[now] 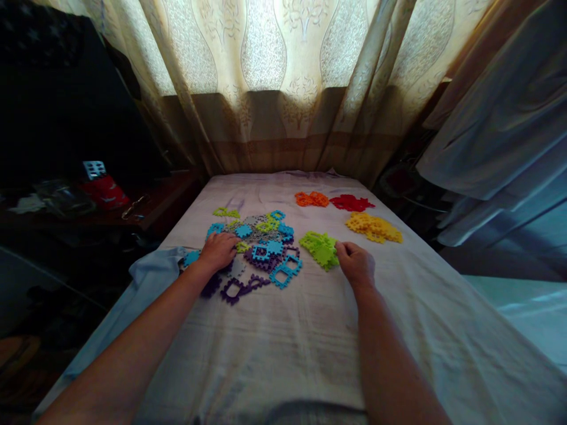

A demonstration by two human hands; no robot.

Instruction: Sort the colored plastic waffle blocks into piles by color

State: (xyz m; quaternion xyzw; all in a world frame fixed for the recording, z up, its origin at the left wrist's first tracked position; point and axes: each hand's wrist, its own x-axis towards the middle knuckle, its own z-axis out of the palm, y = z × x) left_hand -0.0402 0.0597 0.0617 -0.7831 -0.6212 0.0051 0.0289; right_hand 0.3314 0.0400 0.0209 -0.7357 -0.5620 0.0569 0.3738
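My left hand [219,251] lies over the left side of a mixed pile of plastic building pieces with toothed edges, fingers reaching forward onto it. In the pile are blue pieces [283,271], purple pieces [233,289] and grey pieces [254,221], with a few lime green ones among them. My right hand [357,264] is closed in a pinch at the right edge of a lime green heap [319,249], seemingly on a green piece there; its fingertips are partly hidden.
Behind on the sheet-covered table [283,354] lie an orange heap [312,199], a red heap [352,203] and a yellow heap [373,228]. Two lime green pieces [226,212] sit behind the mixed pile. A curtain [283,118] hangs at the back, clothes [496,118] at right.
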